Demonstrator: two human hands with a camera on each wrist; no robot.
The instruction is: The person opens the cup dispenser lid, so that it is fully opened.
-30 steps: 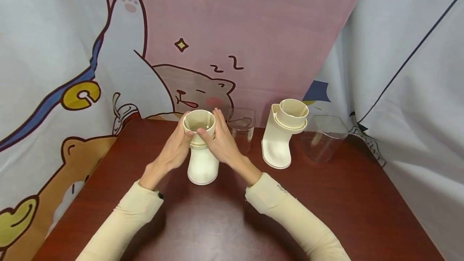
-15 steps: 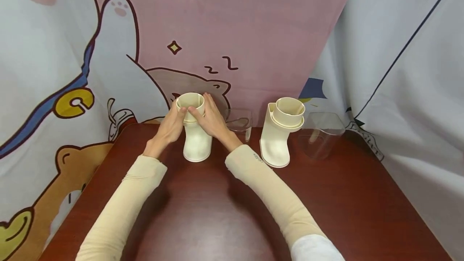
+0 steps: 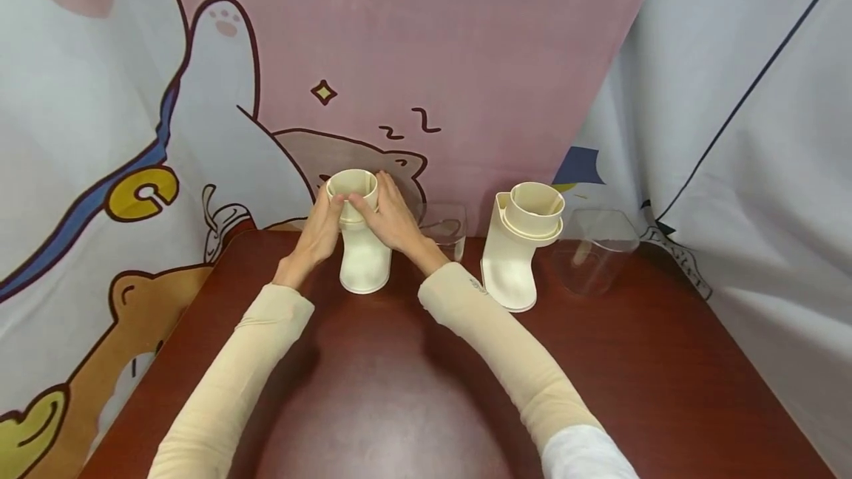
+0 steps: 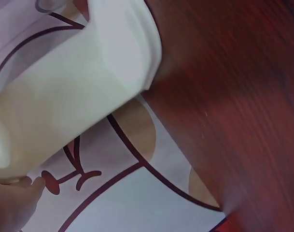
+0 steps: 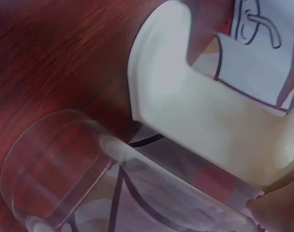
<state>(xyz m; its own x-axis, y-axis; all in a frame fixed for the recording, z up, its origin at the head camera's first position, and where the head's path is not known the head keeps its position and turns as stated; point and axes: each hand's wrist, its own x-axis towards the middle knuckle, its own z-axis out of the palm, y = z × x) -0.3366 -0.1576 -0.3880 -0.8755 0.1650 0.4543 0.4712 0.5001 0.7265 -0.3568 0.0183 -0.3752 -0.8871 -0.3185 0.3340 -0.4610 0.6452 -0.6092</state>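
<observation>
A cream boot-shaped plastic stand (image 3: 364,265) with a round open collar on top stands upright near the back of the table. Around its left side my left hand (image 3: 318,233) grips the collar, thumb at the front. My right hand (image 3: 394,219) holds the opposite side, its thumb close to the other one. The left wrist view has the stand's body (image 4: 64,92) and a bit of the left hand (image 4: 14,205). In the right wrist view, the stand's flared foot (image 5: 161,63) sits on the wood, with right-hand fingertips (image 5: 277,210) at the collar end.
To the right stands a matching cream stand (image 3: 509,276). A clear plastic container (image 3: 452,231) is just behind my right wrist, and another clear container (image 3: 595,250) stands farther right. A printed cloth (image 3: 492,80) hangs behind the dark wooden table (image 3: 393,390).
Both hands have moved the gripped stand away from me, toward the back cloth. In the last half second it has stayed nearly still, and the other stand and containers have kept their places.
</observation>
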